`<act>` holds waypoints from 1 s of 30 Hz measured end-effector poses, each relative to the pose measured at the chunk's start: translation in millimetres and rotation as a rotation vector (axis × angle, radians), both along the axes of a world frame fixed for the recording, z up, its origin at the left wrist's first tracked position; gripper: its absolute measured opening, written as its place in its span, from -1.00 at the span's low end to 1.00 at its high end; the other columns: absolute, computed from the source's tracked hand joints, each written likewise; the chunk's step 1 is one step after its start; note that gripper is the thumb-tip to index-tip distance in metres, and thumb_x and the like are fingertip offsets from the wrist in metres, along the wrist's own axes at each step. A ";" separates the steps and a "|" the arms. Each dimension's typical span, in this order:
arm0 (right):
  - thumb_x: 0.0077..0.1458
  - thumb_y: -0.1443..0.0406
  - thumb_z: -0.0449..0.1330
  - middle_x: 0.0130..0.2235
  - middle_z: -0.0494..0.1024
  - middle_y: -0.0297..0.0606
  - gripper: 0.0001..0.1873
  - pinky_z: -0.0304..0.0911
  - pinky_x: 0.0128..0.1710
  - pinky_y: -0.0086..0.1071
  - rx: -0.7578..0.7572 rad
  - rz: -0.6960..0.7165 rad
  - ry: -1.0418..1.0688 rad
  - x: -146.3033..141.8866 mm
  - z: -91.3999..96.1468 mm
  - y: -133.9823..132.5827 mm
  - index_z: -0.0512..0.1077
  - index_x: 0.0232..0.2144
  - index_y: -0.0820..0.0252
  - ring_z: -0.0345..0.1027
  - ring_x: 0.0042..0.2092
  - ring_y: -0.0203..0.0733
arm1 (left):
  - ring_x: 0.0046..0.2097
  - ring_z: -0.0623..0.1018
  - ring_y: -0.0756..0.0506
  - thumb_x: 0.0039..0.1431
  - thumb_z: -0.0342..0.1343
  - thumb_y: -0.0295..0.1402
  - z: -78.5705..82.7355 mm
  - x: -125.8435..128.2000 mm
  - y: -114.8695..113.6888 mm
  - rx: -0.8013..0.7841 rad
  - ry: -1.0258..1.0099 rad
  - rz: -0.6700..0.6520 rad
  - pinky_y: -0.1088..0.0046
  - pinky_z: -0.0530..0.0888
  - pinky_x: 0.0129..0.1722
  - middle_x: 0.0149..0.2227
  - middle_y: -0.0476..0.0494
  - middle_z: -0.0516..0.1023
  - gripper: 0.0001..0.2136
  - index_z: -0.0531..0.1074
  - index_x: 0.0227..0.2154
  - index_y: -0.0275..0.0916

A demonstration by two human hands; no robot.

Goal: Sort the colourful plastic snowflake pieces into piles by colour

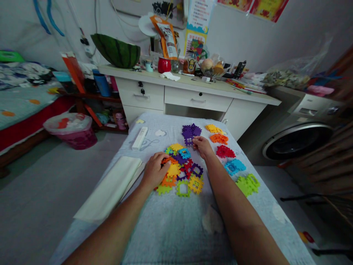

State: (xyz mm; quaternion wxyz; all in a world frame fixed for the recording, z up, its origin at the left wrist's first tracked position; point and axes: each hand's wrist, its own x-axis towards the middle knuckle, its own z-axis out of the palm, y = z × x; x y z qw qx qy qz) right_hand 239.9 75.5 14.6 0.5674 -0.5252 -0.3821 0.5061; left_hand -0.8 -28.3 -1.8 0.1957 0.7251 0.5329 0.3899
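My right hand [203, 146] pinches the edge of a purple interlocking tile [188, 141] with a window grid, at the near side of a purple tile pile [192, 129]. My left hand [157, 170] rests on the left side of a mixed heap of toothed plastic tiles. Its thumb and fingers are apart around an orange tile [171, 160]. Beside the thumb lies a yellow tile [173, 170]. Near the heap's front edge are a green frame tile [183, 188] and a yellow window tile [195, 184]. The left fingertips are partly hidden among the tiles.
Along the table's right side lie yellow [214, 129], orange [219, 138], red [225, 151], blue [235, 166] and green tile groups [247, 184]. At left are a white box [139, 138] and a folded cloth [113, 187]. A cluttered desk [193, 86] stands behind.
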 end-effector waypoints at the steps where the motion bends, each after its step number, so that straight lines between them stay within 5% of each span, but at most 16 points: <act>1: -0.27 0.31 0.39 -0.64 0.35 -0.52 -0.67 0.14 -0.66 -0.54 -0.007 -0.034 0.009 -1.6 0.0 4.5 0.34 -0.43 0.19 0.21 -0.62 -0.41 | 0.01 0.48 -0.18 0.18 0.03 -0.25 0.5 0.1 -0.1 -0.002 -0.002 0.000 0.18 0.40 0.07 -0.07 -0.14 0.50 -0.79 0.45 -0.17 -0.14; 13: -0.13 0.38 0.34 -0.60 0.33 -0.55 -0.69 0.27 -0.58 -0.58 -0.024 -0.238 0.082 -9.5 10.0 55.2 0.23 -0.45 0.16 0.31 -0.58 -0.43 | 0.02 0.47 -0.16 0.20 0.02 -0.27 -1.0 -0.2 -0.9 0.010 0.020 0.001 0.20 0.39 0.07 -0.07 -0.13 0.50 -0.79 0.45 -0.16 -0.16; 21: -0.11 0.42 0.25 -0.49 0.40 -0.45 -0.80 0.33 -0.47 -0.51 -0.006 -0.244 0.048 -15.4 5.0 42.3 0.31 -0.39 0.17 0.40 -0.45 -0.36 | 0.02 0.47 -0.16 0.20 0.02 -0.28 0.1 0.0 -1.0 0.007 0.029 0.006 0.21 0.39 0.07 -0.06 -0.13 0.50 -0.79 0.45 -0.15 -0.17; 24: -0.08 0.33 0.23 -0.43 0.45 -0.41 -0.84 0.30 -0.40 -0.47 0.078 -0.098 -0.198 -21.3 3.2 26.3 0.39 -0.36 0.19 0.37 -0.39 -0.33 | 0.03 0.47 -0.17 0.20 0.02 -0.27 -0.2 0.2 -0.7 0.007 0.029 0.004 0.20 0.39 0.07 -0.06 -0.14 0.49 -0.79 0.45 -0.15 -0.17; 30: 0.16 0.17 0.11 -0.29 0.54 -0.28 -0.74 0.24 -0.17 -0.37 0.276 0.503 -0.829 -44.6 14.6 -8.2 0.50 -0.29 0.23 0.36 -0.24 -0.23 | 0.04 0.47 -0.19 0.19 0.03 -0.28 -4.4 0.1 0.6 0.026 0.025 0.028 0.15 0.40 0.09 -0.03 -0.17 0.48 -0.73 0.39 -0.06 -0.17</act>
